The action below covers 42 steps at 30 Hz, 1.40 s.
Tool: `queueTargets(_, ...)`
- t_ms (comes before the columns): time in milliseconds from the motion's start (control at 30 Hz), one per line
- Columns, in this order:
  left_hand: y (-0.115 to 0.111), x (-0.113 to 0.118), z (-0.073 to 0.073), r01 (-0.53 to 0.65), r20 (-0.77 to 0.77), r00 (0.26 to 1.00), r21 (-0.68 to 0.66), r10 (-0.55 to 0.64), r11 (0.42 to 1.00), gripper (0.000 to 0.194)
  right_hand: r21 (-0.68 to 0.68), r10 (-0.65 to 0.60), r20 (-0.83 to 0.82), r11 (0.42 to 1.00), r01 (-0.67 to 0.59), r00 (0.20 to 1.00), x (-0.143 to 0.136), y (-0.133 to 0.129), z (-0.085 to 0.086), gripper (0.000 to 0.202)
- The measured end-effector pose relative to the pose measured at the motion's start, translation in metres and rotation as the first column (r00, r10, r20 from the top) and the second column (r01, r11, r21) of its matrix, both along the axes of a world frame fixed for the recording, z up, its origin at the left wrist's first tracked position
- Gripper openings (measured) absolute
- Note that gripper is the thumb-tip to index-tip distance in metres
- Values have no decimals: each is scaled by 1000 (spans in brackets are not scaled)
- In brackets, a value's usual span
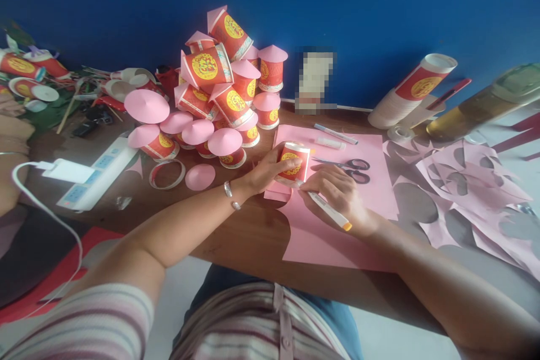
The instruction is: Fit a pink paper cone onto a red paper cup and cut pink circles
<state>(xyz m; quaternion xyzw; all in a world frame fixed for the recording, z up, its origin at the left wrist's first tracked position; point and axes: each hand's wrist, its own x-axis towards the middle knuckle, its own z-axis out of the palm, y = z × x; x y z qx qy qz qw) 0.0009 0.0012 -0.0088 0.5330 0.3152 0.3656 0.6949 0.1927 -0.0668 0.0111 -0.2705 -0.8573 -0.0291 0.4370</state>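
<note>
Bare wood showed along the front edge of the desk (240,239); the left hand (269,171) grasped a red cup (291,167), the right hand (337,190) pinched a marker (332,214).

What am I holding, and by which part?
Left hand: the red cup, by its side. Right hand: the white marker, near its end by the cup.

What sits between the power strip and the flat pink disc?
Head view: a tape roll, with a pink scrap and a clear scrap nearer the power strip.
</note>
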Motion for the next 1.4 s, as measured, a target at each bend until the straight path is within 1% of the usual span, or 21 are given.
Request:
queueTargets(133,0,0,0,11,-15,1000,-12,-11,1000,44,-31,7,-6,999,-7,1000,-1,-1,2,18)
queueTargets(367,-1,0,3,10,-8,1000,-31,-11,999,44,-37,15,6,999,-14,1000,-2,-2,6,18)
queueTargets(667,0,0,2,7,6,1000,9,-7,1000,42,-21,10,6,1000,-10,1000,-3,-2,6,18)
queueTargets(800,0,-1,2,24,59,998,-16,-23,1000,42,8,10,-18,1000,-10,1000,-3,-2,7,19)
queueTargets(933,2,-1,1,17,135,991,-40,-12,999,36,27,6,-34,1000,-5,999,-4,-2,7,20)
queueTargets(1100,4,-1,-2,74,197,978,-55,-61,996,35,-1,24,-31,1000,-24,999,-3,-2,7,18)
queueTargets(1233,5,-2,-4,51,215,976,-59,-37,997,31,-5,42,-38,999,-42,998,-3,-4,7,18)
queueTargets(1400,5,-1,-5,71,265,963,-48,-56,996,25,-38,67,-55,997,-69,996,-3,-5,5,19)
